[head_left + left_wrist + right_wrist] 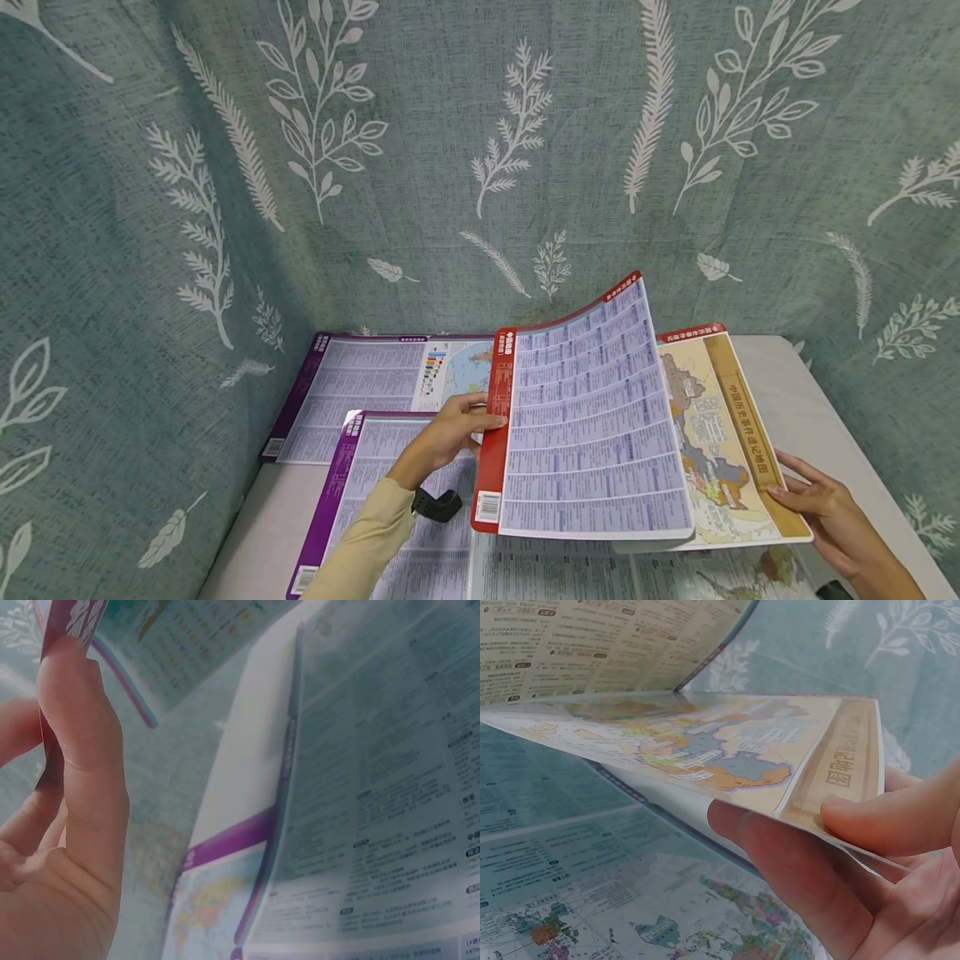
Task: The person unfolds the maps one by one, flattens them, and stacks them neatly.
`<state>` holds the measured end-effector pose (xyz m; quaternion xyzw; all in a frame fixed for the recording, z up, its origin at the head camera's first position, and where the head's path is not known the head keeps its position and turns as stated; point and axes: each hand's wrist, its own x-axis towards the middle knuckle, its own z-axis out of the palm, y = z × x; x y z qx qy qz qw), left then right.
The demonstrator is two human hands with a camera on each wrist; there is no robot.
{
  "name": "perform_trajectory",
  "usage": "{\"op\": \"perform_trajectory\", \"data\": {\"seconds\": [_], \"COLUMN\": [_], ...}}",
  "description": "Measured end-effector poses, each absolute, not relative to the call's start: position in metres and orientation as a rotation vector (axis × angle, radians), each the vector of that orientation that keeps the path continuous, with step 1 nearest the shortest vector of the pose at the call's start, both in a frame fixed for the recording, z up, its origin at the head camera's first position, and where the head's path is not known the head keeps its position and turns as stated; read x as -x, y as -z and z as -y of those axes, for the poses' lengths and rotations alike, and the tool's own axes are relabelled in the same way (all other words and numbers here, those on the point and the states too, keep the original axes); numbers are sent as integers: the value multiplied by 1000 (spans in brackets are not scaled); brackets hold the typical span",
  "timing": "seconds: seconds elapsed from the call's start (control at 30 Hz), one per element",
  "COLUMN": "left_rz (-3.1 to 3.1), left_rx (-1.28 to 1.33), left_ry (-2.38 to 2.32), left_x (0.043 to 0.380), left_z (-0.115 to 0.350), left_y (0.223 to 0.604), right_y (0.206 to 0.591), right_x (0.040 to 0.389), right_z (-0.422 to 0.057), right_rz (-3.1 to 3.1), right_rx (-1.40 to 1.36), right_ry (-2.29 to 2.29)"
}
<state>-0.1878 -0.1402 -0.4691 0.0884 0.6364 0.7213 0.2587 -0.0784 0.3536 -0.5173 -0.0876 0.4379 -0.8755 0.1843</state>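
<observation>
Between both hands is a red-edged laminated map sheet [585, 433], its left panel of printed tables raised and curved over the right part. My left hand [453, 429] pinches the red left margin, thumb in front; the left wrist view shows this margin nearly edge-on between thumb and fingers [82, 750]. At the other side, my right hand [821, 508] pinches the tan right border beside a coloured map [742, 765], thumb above and fingers below. A purple-edged laminated map sheet [333, 492] lies under the held one, partly covered by it and by my left forearm.
Farther back on the white table [780, 375] lies another purple-edged map sheet [360, 392], close to the cloth wall. Green leaf-patterned cloth [450, 167] hangs behind and on both sides. A black band [437, 505] is on my left wrist.
</observation>
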Motion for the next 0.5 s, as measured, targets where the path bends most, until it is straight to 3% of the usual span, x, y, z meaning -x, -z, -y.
{"op": "perform_trajectory", "data": {"seconds": [0.5], "left_rz": [-1733], "left_rx": [-229], "left_ry": [-1944], "left_x": [184], "left_z": [143], "left_y": [467], "right_y": [514], "right_x": [75], "right_z": [-355], "right_rz": [-1255], "right_rx": [243], "right_ry": [2475]}}
